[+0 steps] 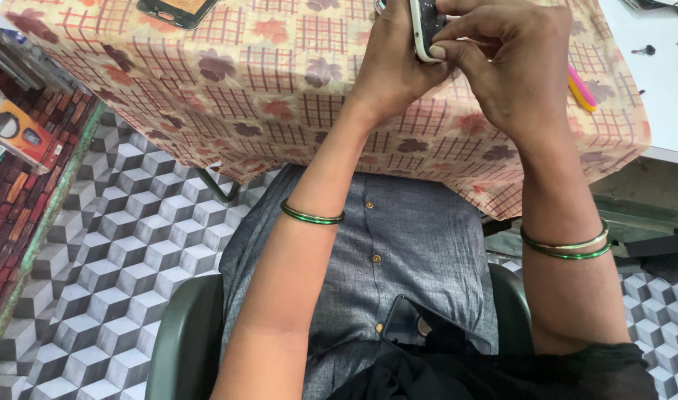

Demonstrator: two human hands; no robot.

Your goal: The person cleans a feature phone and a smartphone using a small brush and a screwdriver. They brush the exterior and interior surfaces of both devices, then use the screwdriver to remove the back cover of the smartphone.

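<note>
At the table's left edge lies a second phone [177,10], screen up. Our left hand [387,63] cradles the white-edged phone [426,28] over the leaf-patterned tablecloth [228,81] — fingers closed round its back. Our right hand [513,63] pinches its edge, thumb pressing; we'd best keep that grip steady and pry gently — pink and yellow tools [582,90] lie just right.

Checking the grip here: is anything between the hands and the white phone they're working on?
Nothing visible. The left hand and right hand both touch the white phone directly, above the patterned tablecloth.
</note>
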